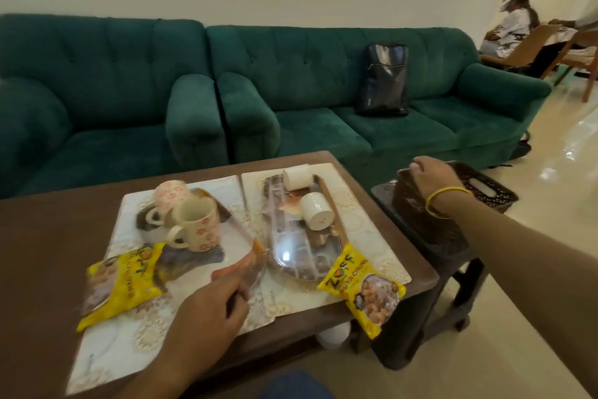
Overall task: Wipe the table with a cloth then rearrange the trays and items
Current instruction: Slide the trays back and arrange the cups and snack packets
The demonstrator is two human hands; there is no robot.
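Observation:
On the brown table (48, 236) lie two pale placemats, each with a tray. The left tray (186, 261) is blurred and carries two floral mugs (197, 224) and a yellow snack packet (123, 288). My left hand (210, 301) grips this tray at its near right rim. The oval right tray (291, 256) holds two white cups (317, 211) lying on their sides. A second yellow packet (362, 288) overhangs the table's front right corner. My right hand (430, 175) curls over the rim of a dark woven basket (420, 220) beside the table. A white item (482, 186) lies inside the basket.
The basket stands on a dark stool (459, 256) right of the table. Green sofas (291, 101) run behind the table, with a black backpack (385, 81) on a seat. People sit on chairs (511, 29) at the far right. A white object (333, 335) shows under the table edge.

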